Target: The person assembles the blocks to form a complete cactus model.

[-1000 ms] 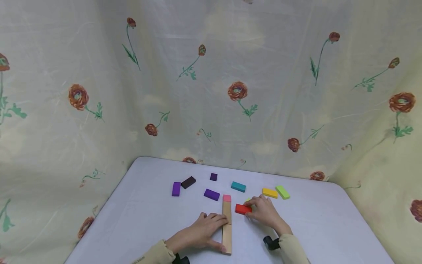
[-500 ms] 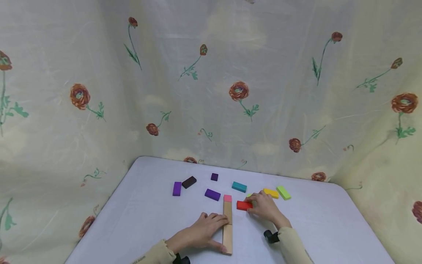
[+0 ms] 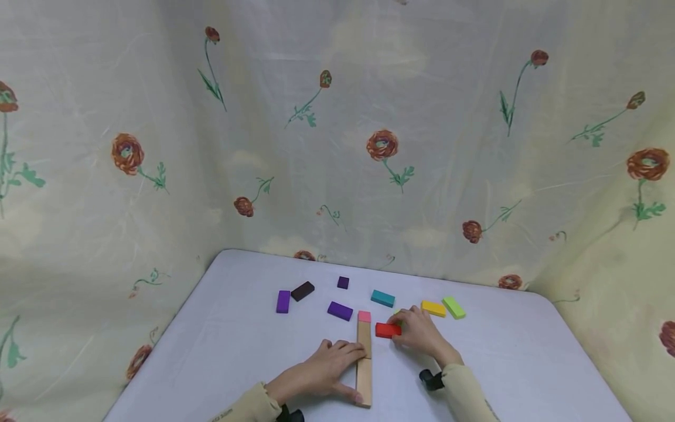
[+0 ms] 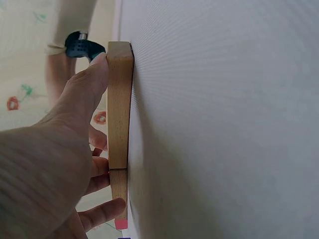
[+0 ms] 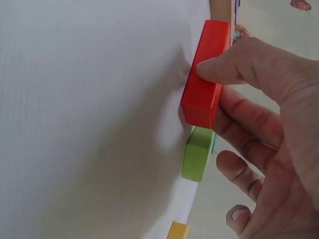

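In the head view, a row of two plain wooden blocks [image 3: 364,378] with a pink block [image 3: 364,316] at the far end runs away from me. My left hand [image 3: 327,369] rests on the wooden blocks, thumb at the near end and fingertips around the joint. The left wrist view shows its fingers [image 4: 99,214] lying along the wood. To the right of the row, my right hand [image 3: 419,334] pinches a red block [image 3: 387,330] between thumb and fingers, low over the table. A light green block [image 5: 197,154] lies behind it, mostly hidden by the hand in the head view.
On the white table [image 3: 221,328] lie purple blocks [image 3: 283,302], a black block [image 3: 303,291], a small dark purple block [image 3: 343,282], a teal block [image 3: 382,298], a yellow block [image 3: 433,309] and another light green block [image 3: 454,308]. A flowered curtain [image 3: 337,176] surrounds the table.
The red block in my right hand has shifted slightly back and then left, nearer the wooden row. The left hand and the wooden blocks stay where they were.
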`<state>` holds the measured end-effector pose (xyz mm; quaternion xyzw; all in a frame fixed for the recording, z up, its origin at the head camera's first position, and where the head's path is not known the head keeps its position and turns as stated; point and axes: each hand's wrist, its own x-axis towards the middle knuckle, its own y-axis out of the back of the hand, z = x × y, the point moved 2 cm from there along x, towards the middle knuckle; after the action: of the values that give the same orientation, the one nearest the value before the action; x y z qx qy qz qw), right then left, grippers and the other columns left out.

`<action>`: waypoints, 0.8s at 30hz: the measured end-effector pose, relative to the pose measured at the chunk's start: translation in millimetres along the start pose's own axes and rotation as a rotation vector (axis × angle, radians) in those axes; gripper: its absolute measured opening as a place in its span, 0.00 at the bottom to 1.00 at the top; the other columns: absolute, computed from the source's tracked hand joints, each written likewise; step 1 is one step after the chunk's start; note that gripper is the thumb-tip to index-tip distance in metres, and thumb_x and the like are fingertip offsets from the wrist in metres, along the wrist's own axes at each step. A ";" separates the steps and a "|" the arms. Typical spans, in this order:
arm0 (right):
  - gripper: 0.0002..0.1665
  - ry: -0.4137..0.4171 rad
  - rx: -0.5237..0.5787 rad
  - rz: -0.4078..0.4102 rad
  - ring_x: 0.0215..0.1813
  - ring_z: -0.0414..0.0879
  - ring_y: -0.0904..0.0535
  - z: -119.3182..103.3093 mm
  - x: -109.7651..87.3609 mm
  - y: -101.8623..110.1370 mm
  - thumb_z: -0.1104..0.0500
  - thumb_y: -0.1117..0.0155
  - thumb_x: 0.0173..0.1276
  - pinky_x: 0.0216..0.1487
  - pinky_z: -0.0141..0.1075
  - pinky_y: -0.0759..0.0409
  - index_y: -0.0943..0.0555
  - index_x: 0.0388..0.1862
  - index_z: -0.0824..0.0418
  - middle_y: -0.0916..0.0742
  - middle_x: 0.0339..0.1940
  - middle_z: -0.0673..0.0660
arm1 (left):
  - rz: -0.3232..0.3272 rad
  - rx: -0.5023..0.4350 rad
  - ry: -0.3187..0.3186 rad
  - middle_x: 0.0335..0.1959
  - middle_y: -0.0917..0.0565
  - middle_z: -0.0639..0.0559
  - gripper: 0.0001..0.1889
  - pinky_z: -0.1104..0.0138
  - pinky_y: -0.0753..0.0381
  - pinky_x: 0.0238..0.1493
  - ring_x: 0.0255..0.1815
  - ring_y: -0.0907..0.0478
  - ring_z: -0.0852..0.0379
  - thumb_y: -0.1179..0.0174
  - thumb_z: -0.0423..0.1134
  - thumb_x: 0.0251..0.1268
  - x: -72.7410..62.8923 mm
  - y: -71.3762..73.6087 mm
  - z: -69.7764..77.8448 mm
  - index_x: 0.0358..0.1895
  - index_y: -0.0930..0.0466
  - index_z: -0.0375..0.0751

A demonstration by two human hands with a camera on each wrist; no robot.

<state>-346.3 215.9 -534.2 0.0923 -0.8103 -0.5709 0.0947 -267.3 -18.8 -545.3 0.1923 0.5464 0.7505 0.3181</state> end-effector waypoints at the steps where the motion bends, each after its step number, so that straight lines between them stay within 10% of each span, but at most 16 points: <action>1: 0.19 0.001 0.005 -0.001 0.45 0.44 0.31 -1.1 -0.6 -0.4 0.54 0.19 0.46 0.44 0.40 0.35 0.14 0.39 0.49 0.15 0.40 0.48 | 0.000 0.001 0.001 0.72 0.35 0.61 0.49 0.53 0.35 0.58 0.69 0.37 0.58 0.45 0.77 0.46 0.0 -0.2 0.0 0.72 0.38 0.57; 24: 0.18 0.045 0.035 -0.014 0.43 0.44 0.31 -11.1 -2.7 -3.9 0.54 0.20 0.47 0.44 0.40 0.37 0.14 0.39 0.50 0.15 0.38 0.47 | 0.005 -0.005 -0.013 0.70 0.33 0.61 0.48 0.52 0.34 0.58 0.68 0.36 0.57 0.44 0.76 0.47 -0.9 0.9 0.3 0.71 0.37 0.56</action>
<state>-340.6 205.3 -534.3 0.1126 -0.8171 -0.5551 0.1071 -266.7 -19.3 -544.3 0.1977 0.5420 0.7514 0.3202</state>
